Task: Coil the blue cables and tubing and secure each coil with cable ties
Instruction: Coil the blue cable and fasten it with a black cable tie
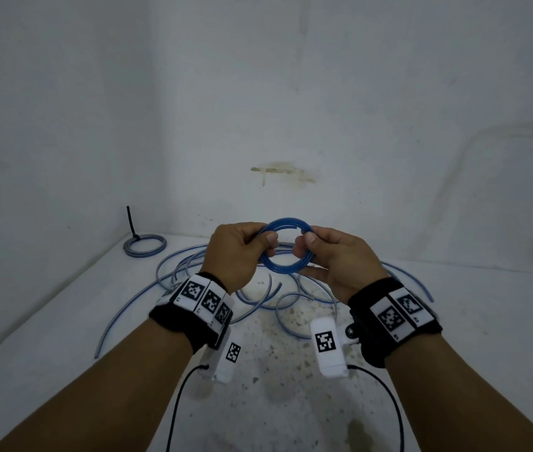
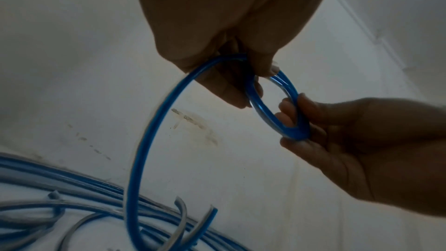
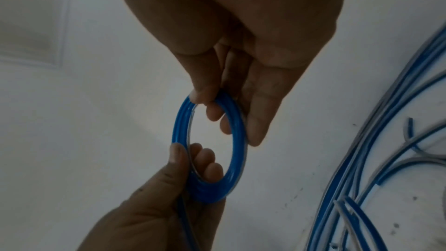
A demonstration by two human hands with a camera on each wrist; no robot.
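A small coil of blue tubing is held up above the white surface, between both hands. My left hand pinches its left side, thumb in front. My right hand pinches its right side the same way. In the left wrist view the blue coil has one wider loose loop that hangs down toward the pile. In the right wrist view the blue coil shows as a tight ring between both sets of fingers. No cable tie is seen on it.
Loose blue and grey tubing sprawls on the white surface under the hands. A grey coil bound with a black cable tie lies at the back left, near the wall. The speckled surface lies in front.
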